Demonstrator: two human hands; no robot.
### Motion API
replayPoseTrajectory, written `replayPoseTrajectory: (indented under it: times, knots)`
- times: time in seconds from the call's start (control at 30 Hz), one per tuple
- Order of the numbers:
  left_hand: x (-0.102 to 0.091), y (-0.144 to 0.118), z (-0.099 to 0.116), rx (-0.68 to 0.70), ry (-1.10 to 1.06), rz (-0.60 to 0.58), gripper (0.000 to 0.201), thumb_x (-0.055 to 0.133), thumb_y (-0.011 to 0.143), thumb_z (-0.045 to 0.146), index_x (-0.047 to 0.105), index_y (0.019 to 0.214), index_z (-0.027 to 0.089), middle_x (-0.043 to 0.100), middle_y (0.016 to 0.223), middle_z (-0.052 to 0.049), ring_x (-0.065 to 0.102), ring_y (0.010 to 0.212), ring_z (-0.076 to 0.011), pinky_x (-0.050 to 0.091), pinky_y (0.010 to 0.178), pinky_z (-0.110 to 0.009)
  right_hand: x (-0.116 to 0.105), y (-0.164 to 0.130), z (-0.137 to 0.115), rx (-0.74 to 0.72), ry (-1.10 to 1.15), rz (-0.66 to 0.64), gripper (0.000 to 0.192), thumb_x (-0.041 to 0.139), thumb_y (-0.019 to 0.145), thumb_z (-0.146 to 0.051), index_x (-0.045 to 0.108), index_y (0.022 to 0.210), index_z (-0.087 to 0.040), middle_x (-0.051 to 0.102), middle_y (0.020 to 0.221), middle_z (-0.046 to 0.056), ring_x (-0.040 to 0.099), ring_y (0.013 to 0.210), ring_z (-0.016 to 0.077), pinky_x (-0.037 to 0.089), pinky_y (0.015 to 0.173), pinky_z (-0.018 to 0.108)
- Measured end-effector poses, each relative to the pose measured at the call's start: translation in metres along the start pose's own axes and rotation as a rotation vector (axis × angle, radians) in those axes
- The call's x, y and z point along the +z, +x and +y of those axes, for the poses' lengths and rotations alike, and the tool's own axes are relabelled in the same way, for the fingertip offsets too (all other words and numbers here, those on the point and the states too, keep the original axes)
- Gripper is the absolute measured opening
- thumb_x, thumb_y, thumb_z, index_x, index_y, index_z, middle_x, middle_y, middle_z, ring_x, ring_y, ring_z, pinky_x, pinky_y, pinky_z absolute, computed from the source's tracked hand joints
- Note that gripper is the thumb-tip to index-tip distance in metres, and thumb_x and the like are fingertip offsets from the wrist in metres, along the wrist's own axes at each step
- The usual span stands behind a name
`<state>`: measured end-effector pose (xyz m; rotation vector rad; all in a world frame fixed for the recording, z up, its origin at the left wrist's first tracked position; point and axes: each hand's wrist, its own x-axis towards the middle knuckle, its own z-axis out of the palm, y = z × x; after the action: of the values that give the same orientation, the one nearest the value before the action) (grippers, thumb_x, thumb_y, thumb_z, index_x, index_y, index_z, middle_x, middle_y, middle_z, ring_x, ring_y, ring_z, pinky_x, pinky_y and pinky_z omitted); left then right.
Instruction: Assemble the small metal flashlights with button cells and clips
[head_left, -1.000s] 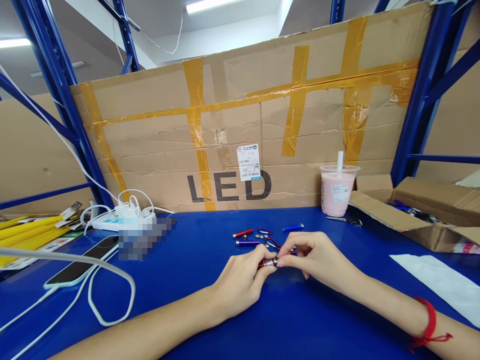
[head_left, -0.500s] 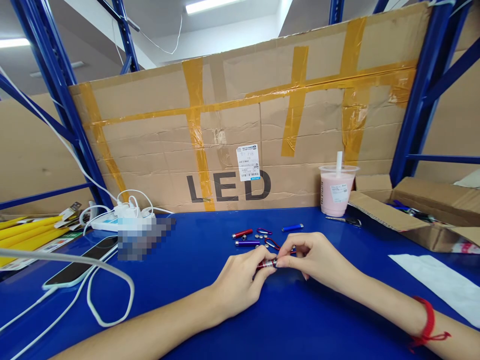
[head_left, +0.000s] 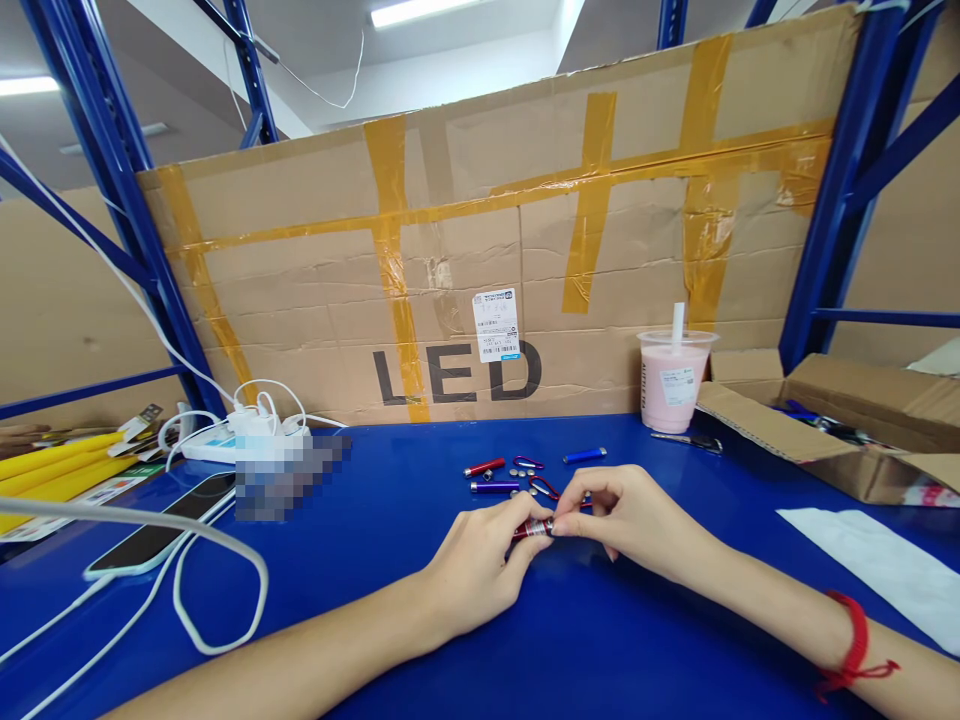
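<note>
My left hand is closed around a small red flashlight, a short shiny tube with a pale printed label. My right hand pinches its right-hand end between thumb and fingertips, which hide that end. Just beyond the hands lie a purple tube, a red tube and a blue tube. Among them are several small round silver pieces, a purple carabiner clip and a red carabiner clip, partly behind my right fingers.
On the right are a pink drink cup, tweezers-like metal tool, open cardboard box and white sheet. At left lie a phone, white cables, a power strip and yellow items. Taped cardboard stands behind.
</note>
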<state>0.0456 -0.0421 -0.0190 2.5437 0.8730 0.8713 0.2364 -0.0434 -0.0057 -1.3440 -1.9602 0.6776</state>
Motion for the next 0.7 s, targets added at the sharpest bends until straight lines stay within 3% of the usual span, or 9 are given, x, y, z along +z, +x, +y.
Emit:
replayPoseTrajectory:
  times: [0.2,0.43,0.7]
  knots:
    - [0.0012,0.0002,-0.0004,-0.006,0.004,0.007,0.012,0.047,0.086,0.020,0.053,0.096,0.020,0.062,0.089,0.003,0.058,0.074,-0.0107,0.040,0.065,-0.019,0.0009,0.0023,0.0044,0.031,-0.012,-0.062,0.034,0.062,0.067,-0.049,0.065,0.067,-0.015,0.055,0.050,-0.001,0.048,0.037,0.0066,0.032,0.039,0.016]
    - [-0.0001,-0.0010,0.0006,-0.004,0.031,-0.015,0.011,0.046,0.086,0.022,0.053,0.095,0.021,0.062,0.084,0.003,0.055,0.064,-0.0097,0.038,0.058,-0.018,0.0007,0.0023,0.0061,0.033,0.005,-0.114,0.031,0.062,0.069,-0.046,0.066,0.070,-0.015,0.054,0.053,-0.001,0.048,0.038,0.0061,0.034,0.040,0.016]
    - [-0.0010,-0.0005,-0.0007,0.001,0.035,-0.012,0.012,0.046,0.087,0.022,0.054,0.095,0.021,0.063,0.085,0.003,0.056,0.064,-0.0099,0.040,0.061,-0.019,0.0012,0.0000,0.0067,-0.018,0.027,-0.168,0.029,0.060,0.072,-0.043,0.066,0.071,-0.015,0.055,0.057,-0.001,0.047,0.038,0.0051,0.035,0.040,0.015]
